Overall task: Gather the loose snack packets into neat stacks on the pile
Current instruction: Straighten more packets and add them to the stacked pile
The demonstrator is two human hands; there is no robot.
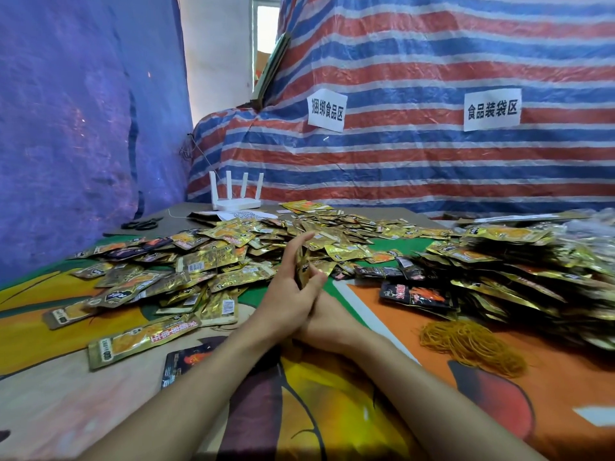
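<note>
From my seat the loose packets [199, 261] sprawl across the left and far side of the mat, flat and at every angle; at centre the left hand [288, 294] stands edge-up, fingers nearly straight, thumb hooked over a small bundle [303, 267] of gold packets held on edge, its long axis seemingly along the fingers; the right hand [332, 322] sits just beneath, touching the left, fingers hidden, so I cannot tell its grip; the stacked pile [519, 271] lies well to the right, nearer the right hand, so I judge the bundle must travel rightward; rubber bands [472, 347] lie near it.
</note>
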